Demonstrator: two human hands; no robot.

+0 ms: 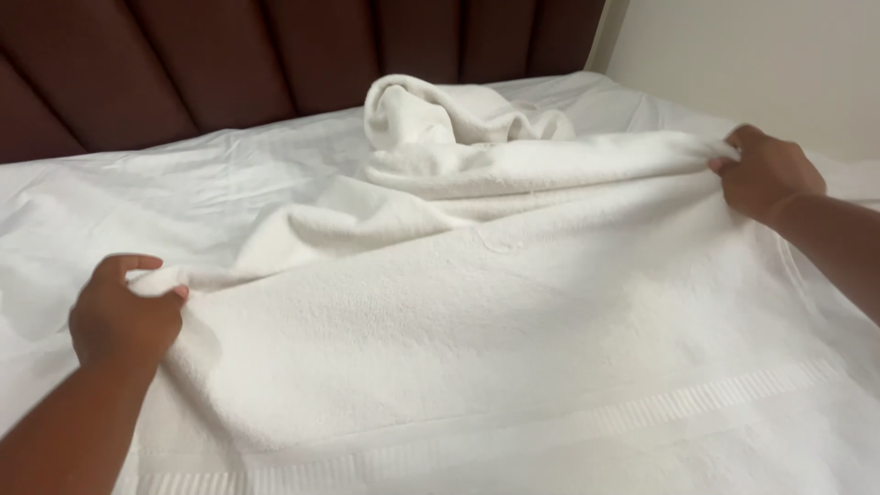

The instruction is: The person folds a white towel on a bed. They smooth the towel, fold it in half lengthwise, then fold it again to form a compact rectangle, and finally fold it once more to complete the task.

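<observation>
Both hands are on the white towel (477,321), which lies spread across the bed (137,202), covering most of the near side of the mattress. The left hand (124,316) is down at the left edge, fingers curled shut around a bunched bit of the towel's side, thumb tucked over the fold. Across on the far right, the right hand (765,170) is clenched on the opposite edge, pinching a rolled ridge of cloth that runs back toward the middle of the bed. So the towel stretches between the two hands, well apart from each other, the left nearer the camera and lower, the right further up the bed.

Between them the fabric sags in soft folds, and a ribbed woven band (550,431) runs along the near end, close to the bottom of the view. Beyond the held ridge, a heaped lump of white cloth (440,110) sits piled up near the dark padded headboard (229,55); whether it is part of the same towel I cannot tell. The white sheet below is wrinkled, and a pale wall (752,55) stands to the right.
</observation>
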